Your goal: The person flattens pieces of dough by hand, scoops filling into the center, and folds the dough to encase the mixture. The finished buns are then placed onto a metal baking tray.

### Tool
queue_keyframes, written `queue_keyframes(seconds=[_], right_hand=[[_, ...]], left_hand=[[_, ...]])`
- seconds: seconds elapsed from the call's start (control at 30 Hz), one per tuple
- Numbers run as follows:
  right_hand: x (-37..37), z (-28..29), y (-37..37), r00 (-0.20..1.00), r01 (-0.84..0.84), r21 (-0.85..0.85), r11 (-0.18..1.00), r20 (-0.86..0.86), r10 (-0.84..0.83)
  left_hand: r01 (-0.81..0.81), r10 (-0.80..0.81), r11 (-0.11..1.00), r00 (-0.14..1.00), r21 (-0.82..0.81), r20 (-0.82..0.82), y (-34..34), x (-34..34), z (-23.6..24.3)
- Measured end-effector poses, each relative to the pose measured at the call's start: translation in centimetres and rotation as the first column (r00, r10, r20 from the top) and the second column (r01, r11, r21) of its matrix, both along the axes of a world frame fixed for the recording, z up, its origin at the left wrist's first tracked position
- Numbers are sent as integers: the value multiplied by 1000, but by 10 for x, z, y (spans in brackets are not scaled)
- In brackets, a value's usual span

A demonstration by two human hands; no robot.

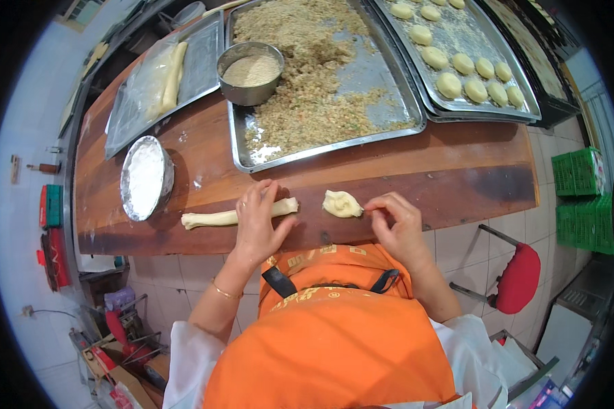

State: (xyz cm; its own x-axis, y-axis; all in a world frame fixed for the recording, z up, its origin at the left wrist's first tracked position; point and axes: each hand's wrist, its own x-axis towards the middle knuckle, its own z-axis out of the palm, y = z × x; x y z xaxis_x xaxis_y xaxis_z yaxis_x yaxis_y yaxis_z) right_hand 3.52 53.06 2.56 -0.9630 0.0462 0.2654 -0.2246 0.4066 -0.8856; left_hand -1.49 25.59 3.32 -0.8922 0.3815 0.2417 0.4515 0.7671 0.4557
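A pale dough rope [215, 219] lies along the table's near edge. My left hand [256, 217] rests across it, thumb spread away from the fingers and palm over the dough; the rope's rough cut end shows to the right. Further right sits a small, lumpy, flattened piece of dough [342, 204], apart from the rope. At this piece's right edge my right hand [396, 223] has its bent index finger and thumb close together, seemingly pinching it; the contact is tiny in view.
A bowl of white flour [145, 178] stands at left. Behind are a tray with a plastic-covered dough roll [174, 76], a large tray of crumbly filling [320, 136] holding a metal bowl [250, 92], and a tray of round dough pieces [449, 85]. A red stool [518, 278] stands beyond the wooden table [457, 184].
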Motion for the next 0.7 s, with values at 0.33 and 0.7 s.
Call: queue_keyframes(seconds=[0.33,0.7], right_hand=[[-56,-1,-93,890,-444,201,873,-11,456],[-64,-14,-105,870,-360,450,817,-155,468]], left_hand=[[53,-53,996,999,69,-1,-26,8,-26],[-34,4,986,984,-164,-177,-3,-3,-46]])
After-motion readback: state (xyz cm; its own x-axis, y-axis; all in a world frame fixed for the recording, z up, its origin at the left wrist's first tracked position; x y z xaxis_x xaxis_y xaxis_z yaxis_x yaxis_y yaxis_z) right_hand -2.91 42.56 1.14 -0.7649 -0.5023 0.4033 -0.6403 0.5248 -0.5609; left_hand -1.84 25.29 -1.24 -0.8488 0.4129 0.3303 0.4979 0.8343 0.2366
